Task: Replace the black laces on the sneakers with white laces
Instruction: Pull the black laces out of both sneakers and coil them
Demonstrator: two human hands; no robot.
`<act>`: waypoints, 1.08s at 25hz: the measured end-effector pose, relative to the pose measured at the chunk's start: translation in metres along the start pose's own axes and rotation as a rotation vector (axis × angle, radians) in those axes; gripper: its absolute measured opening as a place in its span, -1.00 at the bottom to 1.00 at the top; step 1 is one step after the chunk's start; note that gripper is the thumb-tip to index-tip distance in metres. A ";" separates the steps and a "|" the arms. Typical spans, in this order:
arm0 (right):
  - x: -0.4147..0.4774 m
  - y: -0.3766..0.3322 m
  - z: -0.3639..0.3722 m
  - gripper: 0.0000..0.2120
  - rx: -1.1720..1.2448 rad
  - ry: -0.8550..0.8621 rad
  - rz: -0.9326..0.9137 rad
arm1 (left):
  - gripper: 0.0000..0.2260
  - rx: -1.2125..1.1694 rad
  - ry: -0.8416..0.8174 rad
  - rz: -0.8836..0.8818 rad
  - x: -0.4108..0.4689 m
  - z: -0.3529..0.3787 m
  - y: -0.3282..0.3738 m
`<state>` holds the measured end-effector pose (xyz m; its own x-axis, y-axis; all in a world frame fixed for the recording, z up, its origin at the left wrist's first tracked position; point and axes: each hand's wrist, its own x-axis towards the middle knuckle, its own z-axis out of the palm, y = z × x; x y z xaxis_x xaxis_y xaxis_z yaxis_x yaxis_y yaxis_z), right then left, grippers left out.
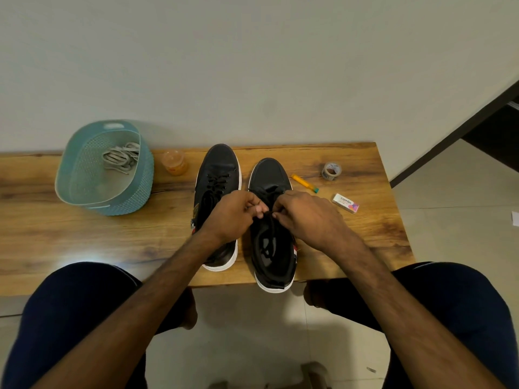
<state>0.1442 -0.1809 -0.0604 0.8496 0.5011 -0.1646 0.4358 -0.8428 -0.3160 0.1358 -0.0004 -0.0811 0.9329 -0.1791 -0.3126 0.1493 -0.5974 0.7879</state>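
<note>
Two hands work near the front edge of the wooden table (84, 240), both over the sneaker on the person's right (269, 172), whose heel appears to overhang that edge slightly. On the left hand (236, 214) the fingers are curled, with thumb and fingertips pinching the black lace (271, 224) at the top of the lacing. The right hand (309, 217) is curled likewise and pinches the same lace from the other side, so the two sets of fingertips almost touch. Whether a knot sits between them cannot be told, as the fingers cover that spot. Lace trails down into the shoe opening, which suggests the bow is loosened, but the eyelets toward the toe appear threaded in black. Just beside it, the sneaker on the person's left (219, 164) carries its own black lacing (217, 182), threaded and untouched. Farther back lie an eraser box (346, 203), a yellow tube (304, 183), a tape roll (331, 171) and an orange jar (174, 162), none in use. At the far left the teal basket (112, 203) holds the white laces (120, 158) in a loose bundle, well apart from both shoes. Assessment: the task is at its opening stage, with no black lace removed and no white lace threaded. Outstanding work is to strip both shoes, fetch the white laces, then thread and tie each.
</note>
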 end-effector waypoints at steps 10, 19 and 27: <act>-0.003 0.009 -0.003 -0.89 0.067 0.050 -0.091 | -0.92 -0.131 0.070 -0.034 -0.002 0.002 0.003; 0.000 0.004 0.004 -0.74 0.210 0.107 -0.018 | -0.88 -0.244 0.105 -0.082 -0.004 -0.001 0.010; 0.001 0.012 -0.004 -0.86 1.072 0.049 0.279 | -0.62 -0.762 0.148 -0.261 -0.005 -0.027 0.024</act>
<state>0.1518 -0.1909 -0.0604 0.8993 0.2917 -0.3260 -0.2352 -0.3061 -0.9225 0.1438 0.0071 -0.0464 0.8630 0.0291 -0.5044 0.4996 0.0995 0.8605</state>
